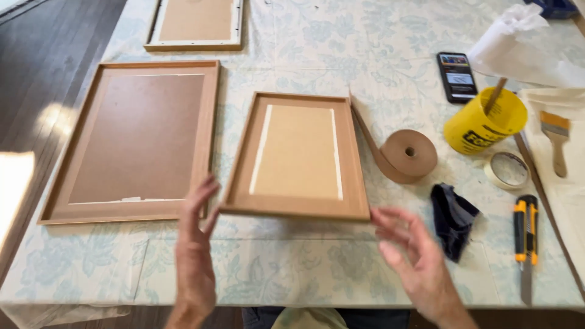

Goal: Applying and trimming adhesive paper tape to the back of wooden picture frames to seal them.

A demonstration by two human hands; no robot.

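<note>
My left hand (196, 244) and right hand (409, 253), fingers spread, flank the small frame (297, 155) lying face down; contact seemingly at its near corners.

— How many picture frames lie back-up on the table?
— Three: a large wooden frame (131, 141), a smaller wooden frame (298, 156), and a white frame (195, 24) at the far edge.
— Rolls of tape?
— Two: one brown paper tape roll (409, 155) and one pale tape roll (506, 170).
— Tools?
— One paintbrush (556, 140), one yellow utility knife (526, 244), one yellow cup (484, 122).
— Anything else?
— One phone (457, 76), one dark cloth (454, 218). Two hands: left hand (196, 256), right hand (414, 256).
</note>
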